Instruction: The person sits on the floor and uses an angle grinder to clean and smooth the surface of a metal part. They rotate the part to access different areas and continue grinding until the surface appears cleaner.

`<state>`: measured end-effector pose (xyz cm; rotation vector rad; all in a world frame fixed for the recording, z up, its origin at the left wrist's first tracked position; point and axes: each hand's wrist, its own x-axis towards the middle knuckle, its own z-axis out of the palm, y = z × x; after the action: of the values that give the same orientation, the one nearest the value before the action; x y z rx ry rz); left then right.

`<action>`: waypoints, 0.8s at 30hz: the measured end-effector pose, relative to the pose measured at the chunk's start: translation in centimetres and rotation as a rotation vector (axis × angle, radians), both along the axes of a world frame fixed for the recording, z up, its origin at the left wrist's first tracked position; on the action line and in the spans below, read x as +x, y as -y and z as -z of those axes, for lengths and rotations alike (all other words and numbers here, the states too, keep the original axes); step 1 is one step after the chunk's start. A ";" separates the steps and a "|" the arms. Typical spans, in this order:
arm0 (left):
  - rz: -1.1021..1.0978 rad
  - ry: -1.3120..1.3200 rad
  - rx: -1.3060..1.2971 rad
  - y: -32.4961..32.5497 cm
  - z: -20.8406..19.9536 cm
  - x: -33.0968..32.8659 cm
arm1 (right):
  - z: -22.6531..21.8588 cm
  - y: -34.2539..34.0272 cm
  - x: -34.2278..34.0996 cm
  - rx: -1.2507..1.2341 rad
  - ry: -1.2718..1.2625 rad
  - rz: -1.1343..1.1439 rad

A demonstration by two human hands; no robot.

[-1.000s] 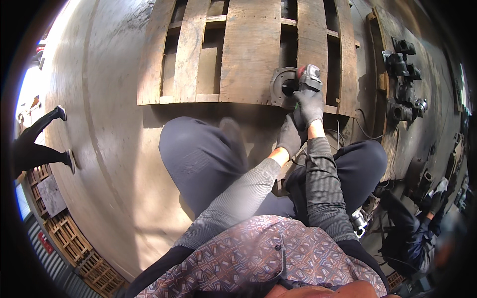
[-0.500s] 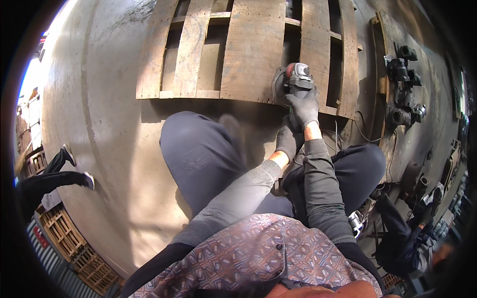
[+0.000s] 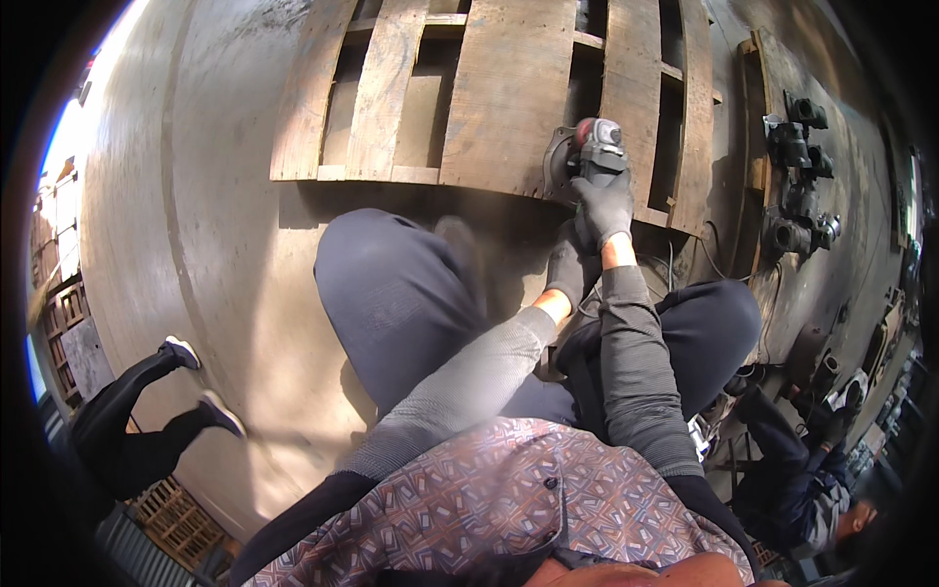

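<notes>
At one o'clock from the middle of my view, the angle grinder (image 3: 600, 149) is over the near edge of the wooden pallet (image 3: 509, 108). My right hand's (image 3: 605, 203) gloved fingers are wrapped around its body, and my left hand's (image 3: 565, 266) fingers hold its rear part, at seven o'clock. I see no clamp on the flanged metal casting (image 3: 558, 163), so I think hard pressing could slide it off the edge; a catching disc could kick the tool toward my knees. The grinder looks dark grey, with a silvery head and a red part at its ten o'clock.
</notes>
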<state>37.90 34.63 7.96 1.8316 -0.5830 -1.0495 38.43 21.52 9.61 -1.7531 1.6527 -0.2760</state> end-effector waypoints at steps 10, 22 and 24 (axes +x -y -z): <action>-0.069 -0.044 -0.073 -0.7 2.3 -1.2 | -0.8 -1.3 0.7 0.047 0.046 -0.048; -0.007 0.009 0.029 -2.1 2.6 -2.6 | -2.0 -2.8 0.3 0.119 -0.024 -0.177; 0.023 0.010 0.011 -2.3 2.1 -2.9 | -2.2 -3.5 0.3 0.113 -0.057 -0.232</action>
<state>35.04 36.98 5.87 1.8447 -0.6070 -1.0610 38.73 25.01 11.79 -1.8599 1.4563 -0.0253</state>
